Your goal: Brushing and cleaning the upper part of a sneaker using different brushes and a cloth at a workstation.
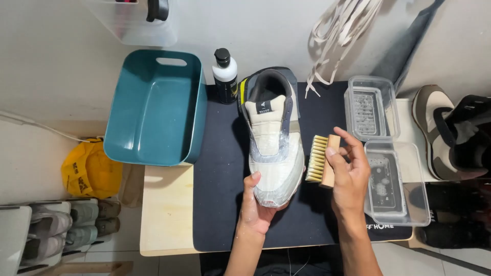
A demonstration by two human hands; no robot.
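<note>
A grey and cream sneaker (pixel 269 128) without laces lies on a dark mat (pixel 220 168), toe toward me, with wet foam on its upper. My left hand (pixel 255 204) cups the toe from below and the left. My right hand (pixel 348 174) grips a wooden brush (pixel 321 158) with pale bristles, held just right of the shoe, bristles facing the shoe's side. The brush is close to the shoe but I cannot tell whether they touch.
A teal plastic basin (pixel 153 107) stands at the left of the wooden table (pixel 163 214). A black and white bottle (pixel 225 75) stands behind the shoe. Two clear plastic containers (pixel 371 105) (pixel 396 179) lie at the right. Laces (pixel 337 36) hang on the wall. Another sneaker (pixel 445 133) sits far right.
</note>
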